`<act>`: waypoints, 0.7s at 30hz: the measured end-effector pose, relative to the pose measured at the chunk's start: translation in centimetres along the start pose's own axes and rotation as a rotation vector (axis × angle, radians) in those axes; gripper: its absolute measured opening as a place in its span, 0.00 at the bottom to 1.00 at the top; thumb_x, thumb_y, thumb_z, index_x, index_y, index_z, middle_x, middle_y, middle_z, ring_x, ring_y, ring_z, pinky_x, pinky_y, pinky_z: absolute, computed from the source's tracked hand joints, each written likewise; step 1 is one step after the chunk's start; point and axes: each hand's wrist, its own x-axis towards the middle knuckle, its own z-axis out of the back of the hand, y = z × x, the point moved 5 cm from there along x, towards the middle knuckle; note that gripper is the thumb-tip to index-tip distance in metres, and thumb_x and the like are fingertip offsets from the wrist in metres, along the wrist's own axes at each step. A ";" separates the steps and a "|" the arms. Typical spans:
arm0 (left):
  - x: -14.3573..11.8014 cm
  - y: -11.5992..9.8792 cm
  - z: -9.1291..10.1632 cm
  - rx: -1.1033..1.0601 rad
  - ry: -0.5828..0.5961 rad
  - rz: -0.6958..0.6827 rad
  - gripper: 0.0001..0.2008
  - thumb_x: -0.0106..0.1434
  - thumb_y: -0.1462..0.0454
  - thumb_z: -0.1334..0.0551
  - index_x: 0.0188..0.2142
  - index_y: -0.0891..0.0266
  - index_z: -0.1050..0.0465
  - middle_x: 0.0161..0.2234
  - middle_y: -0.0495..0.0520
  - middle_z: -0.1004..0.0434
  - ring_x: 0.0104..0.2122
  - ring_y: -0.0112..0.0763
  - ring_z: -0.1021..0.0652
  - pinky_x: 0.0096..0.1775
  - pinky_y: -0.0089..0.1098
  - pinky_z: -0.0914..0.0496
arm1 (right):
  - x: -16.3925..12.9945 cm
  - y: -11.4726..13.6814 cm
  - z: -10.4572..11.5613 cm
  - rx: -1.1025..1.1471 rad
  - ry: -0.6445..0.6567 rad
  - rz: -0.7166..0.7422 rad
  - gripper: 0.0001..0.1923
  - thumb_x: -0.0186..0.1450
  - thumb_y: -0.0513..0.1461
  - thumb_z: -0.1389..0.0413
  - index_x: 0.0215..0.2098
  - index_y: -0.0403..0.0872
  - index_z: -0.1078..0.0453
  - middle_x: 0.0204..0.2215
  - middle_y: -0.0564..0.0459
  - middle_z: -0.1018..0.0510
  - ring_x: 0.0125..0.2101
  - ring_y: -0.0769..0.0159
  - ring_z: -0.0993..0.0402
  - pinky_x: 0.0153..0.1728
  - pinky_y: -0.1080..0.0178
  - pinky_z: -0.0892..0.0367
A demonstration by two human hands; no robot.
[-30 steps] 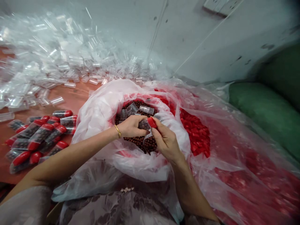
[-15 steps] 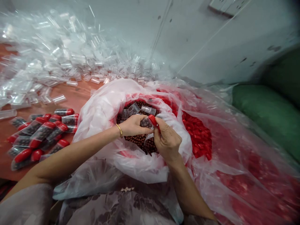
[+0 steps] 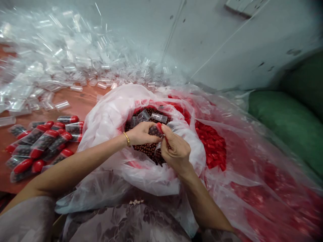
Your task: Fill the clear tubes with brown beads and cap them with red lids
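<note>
My left hand (image 3: 140,133) is closed around a clear plastic capsule tube (image 3: 154,130) that holds dark brown beads. At the tube's right end my right hand (image 3: 176,145) pinches a red cap (image 3: 159,127), which meets the tube's mouth. How far the cap is seated I cannot tell. Both hands hover over a white plastic bag (image 3: 101,134) with its rim rolled open. Inside lie loose brown beads (image 3: 149,150) and several clear tubes, one of them a short tube (image 3: 158,117) near the far side.
Filled capsules with red ends (image 3: 42,144) lie piled on the orange tabletop (image 3: 83,101) at left. A big heap of clear tubes (image 3: 63,64) spreads behind. Red caps (image 3: 210,144) fill a clear bag at right, beside a green cushion (image 3: 285,124). A wall stands behind.
The red cap has come closer against the tube's end as my right hand shifted left. My left hand keeps its grip. The whole view has moved slightly.
</note>
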 end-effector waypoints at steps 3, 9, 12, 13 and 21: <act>-0.1 0.0 -0.4 0.051 0.081 0.007 0.11 0.48 0.62 0.36 0.28 0.66 0.35 0.19 0.43 0.35 0.21 0.20 0.34 0.25 0.23 0.40 | 0.4 -0.6 0.5 0.194 0.026 -0.052 0.26 0.56 0.26 0.49 0.52 0.48 0.31 0.45 0.48 0.20 0.41 0.63 0.21 0.41 0.62 0.25; -0.5 0.1 -1.3 0.137 0.242 0.081 0.08 0.48 0.62 0.39 0.26 0.64 0.37 0.17 0.43 0.35 0.18 0.22 0.33 0.23 0.24 0.41 | 0.9 -3.0 0.9 0.474 -0.075 -0.403 0.15 0.65 0.37 0.52 0.28 0.47 0.25 0.24 0.54 0.21 0.25 0.68 0.23 0.28 0.64 0.28; -0.4 -0.4 -0.9 0.251 0.162 0.006 0.06 0.47 0.65 0.41 0.23 0.63 0.40 0.17 0.41 0.40 0.19 0.19 0.38 0.22 0.23 0.45 | 1.3 -4.2 -0.3 0.575 -0.075 -0.644 0.20 0.68 0.46 0.54 0.28 0.46 0.26 0.16 0.56 0.27 0.18 0.71 0.30 0.22 0.67 0.34; -0.4 -0.6 -0.9 0.318 0.148 -0.015 0.07 0.46 0.65 0.41 0.22 0.63 0.41 0.17 0.41 0.42 0.18 0.19 0.39 0.22 0.23 0.46 | 1.4 -4.4 -0.9 0.629 -0.069 -0.708 0.22 0.68 0.48 0.55 0.29 0.46 0.26 0.15 0.57 0.29 0.17 0.72 0.32 0.21 0.67 0.35; -0.5 -0.8 -1.9 0.975 0.144 -0.125 0.07 0.49 0.62 0.41 0.26 0.63 0.30 0.21 0.50 0.30 0.22 0.29 0.29 0.26 0.28 0.39 | 1.4 -3.5 -6.2 0.967 0.357 -1.010 0.34 0.64 0.60 0.67 0.54 0.52 0.36 0.42 0.51 0.25 0.38 0.68 0.27 0.38 0.64 0.31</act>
